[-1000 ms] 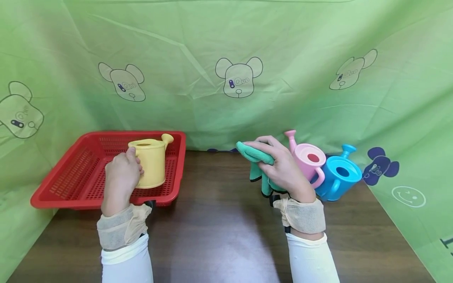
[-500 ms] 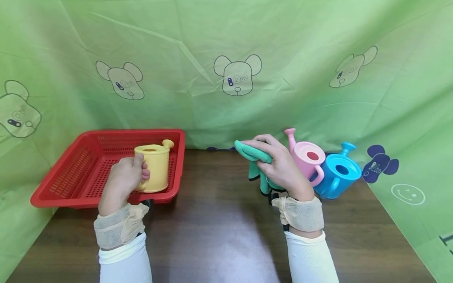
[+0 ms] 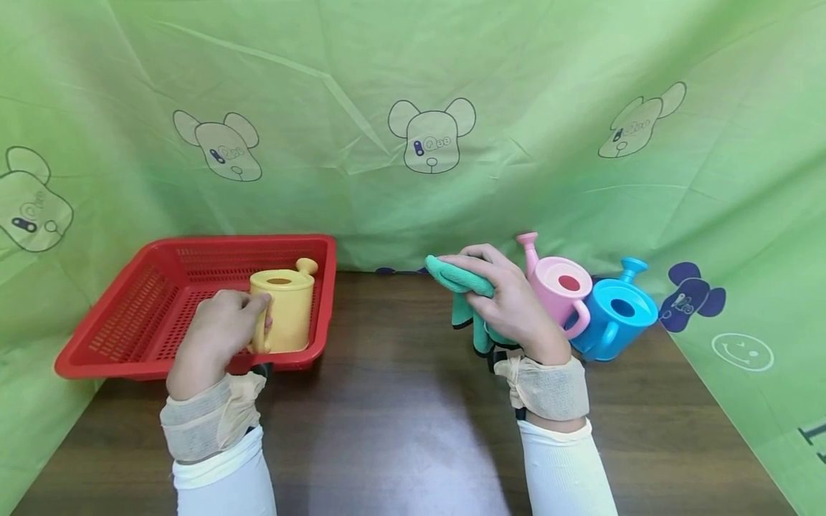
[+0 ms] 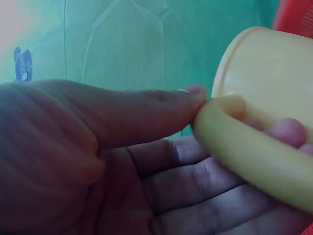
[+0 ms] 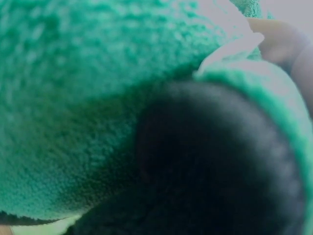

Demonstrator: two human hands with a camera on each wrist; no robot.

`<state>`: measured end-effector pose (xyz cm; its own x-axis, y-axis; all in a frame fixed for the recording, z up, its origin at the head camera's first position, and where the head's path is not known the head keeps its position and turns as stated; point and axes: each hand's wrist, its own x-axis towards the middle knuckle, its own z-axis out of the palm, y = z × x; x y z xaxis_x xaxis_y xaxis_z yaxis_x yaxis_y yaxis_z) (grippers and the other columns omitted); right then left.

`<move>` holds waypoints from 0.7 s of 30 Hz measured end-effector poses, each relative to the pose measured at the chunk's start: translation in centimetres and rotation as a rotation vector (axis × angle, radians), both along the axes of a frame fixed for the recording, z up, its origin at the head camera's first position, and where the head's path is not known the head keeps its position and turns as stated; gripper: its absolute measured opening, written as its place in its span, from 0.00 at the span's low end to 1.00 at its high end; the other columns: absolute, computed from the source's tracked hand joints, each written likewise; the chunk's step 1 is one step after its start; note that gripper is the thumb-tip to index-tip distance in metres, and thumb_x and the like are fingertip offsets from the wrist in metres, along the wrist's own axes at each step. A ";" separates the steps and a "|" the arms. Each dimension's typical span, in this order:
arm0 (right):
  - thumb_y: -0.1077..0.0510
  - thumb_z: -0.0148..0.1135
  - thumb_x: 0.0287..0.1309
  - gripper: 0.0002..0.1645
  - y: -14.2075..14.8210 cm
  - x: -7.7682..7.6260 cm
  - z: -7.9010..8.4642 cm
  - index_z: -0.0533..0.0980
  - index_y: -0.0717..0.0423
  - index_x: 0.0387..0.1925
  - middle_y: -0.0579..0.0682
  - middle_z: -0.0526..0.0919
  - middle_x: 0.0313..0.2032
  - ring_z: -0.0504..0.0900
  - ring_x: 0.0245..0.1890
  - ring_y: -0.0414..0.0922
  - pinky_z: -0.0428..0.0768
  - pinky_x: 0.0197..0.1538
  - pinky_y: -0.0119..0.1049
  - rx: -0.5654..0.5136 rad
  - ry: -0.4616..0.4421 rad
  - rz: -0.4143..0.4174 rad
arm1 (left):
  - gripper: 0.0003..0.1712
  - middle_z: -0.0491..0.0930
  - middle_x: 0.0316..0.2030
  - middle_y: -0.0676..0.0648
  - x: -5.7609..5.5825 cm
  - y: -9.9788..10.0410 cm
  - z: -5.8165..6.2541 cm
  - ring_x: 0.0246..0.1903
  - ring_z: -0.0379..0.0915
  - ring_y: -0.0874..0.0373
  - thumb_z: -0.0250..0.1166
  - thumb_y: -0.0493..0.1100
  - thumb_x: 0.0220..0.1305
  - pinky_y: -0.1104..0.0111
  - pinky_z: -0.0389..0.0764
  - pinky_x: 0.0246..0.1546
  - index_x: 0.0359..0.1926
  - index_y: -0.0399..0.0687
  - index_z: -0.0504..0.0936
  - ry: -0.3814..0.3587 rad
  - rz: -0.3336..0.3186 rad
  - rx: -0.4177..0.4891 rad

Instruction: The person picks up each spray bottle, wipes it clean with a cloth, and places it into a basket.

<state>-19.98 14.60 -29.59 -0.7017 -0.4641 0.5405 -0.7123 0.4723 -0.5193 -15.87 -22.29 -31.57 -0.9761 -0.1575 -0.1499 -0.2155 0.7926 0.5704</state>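
Observation:
A yellow watering can [image 3: 292, 315] stands upright in the front right part of a red plastic basket [image 3: 106, 326], its spout toward the back right. My left hand [image 3: 218, 326] holds it by the handle. In the left wrist view the thumb [image 4: 151, 110] lies at the top of the handle [image 4: 254, 147], and fingertips show through the loop. On the right, my right hand [image 3: 516, 301] grips a folded green cloth [image 3: 459, 276] with dark edging, held above the table. That cloth [image 5: 83, 93] fills most of the right wrist view.
Beside the right hand stand a pink watering can [image 3: 560, 279] and a blue watering can [image 3: 609, 340], close together near the back right. A green printed curtain [image 3: 323, 143] hangs behind and along both sides of the brown wooden table [image 3: 387, 423].
The yellow watering can has come down and slightly right in the basket, with my left hand on its handle. My thumb has shifted on the handle. The right hand and cloth look still.

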 end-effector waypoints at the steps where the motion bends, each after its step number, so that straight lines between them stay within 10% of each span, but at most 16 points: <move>1: 0.74 0.54 0.51 0.28 0.0 0.0 0.0 0.78 0.56 0.54 0.53 0.75 0.50 0.74 0.48 0.47 0.72 0.51 0.44 0.002 -0.001 -0.001 | 0.28 0.76 0.23 0.46 0.1 -0.1 0.0 0.23 0.69 0.55 0.43 0.58 0.71 0.65 0.69 0.22 0.33 0.40 0.77 0.002 -0.007 -0.011; 21: 0.74 0.54 0.50 0.30 -0.2 0.1 0.1 0.77 0.54 0.55 0.52 0.75 0.51 0.74 0.49 0.47 0.72 0.51 0.45 0.011 -0.031 -0.025 | 0.20 0.67 0.18 0.50 0.1 -0.4 -0.2 0.22 0.63 0.58 0.57 0.54 0.63 0.67 0.65 0.22 0.24 0.43 0.77 -0.111 -0.081 -0.023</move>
